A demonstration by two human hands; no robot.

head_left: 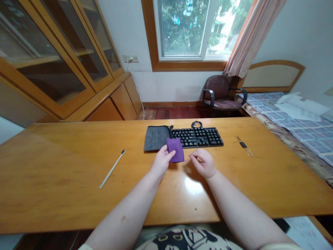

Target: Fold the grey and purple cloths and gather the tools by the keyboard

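A folded piece of purple cloth is held upright by my left hand, with the thumb across its front. Just right of the cloth, apart from it, my right hand has thumb and fingertips pinched together. Whatever might be in that pinch is too small to make out. Behind both hands lies a black keyboard, its coiled cable at the far edge. A dark grey pouch or cloth covers or adjoins the keyboard's left end; the purple cloth partly hides both.
On the wooden table, a long white-handled brush lies to the left. Thin metal pins held by a black piece lie at the right. Beyond the table stand an armchair, a bed and a glass-fronted cabinet.
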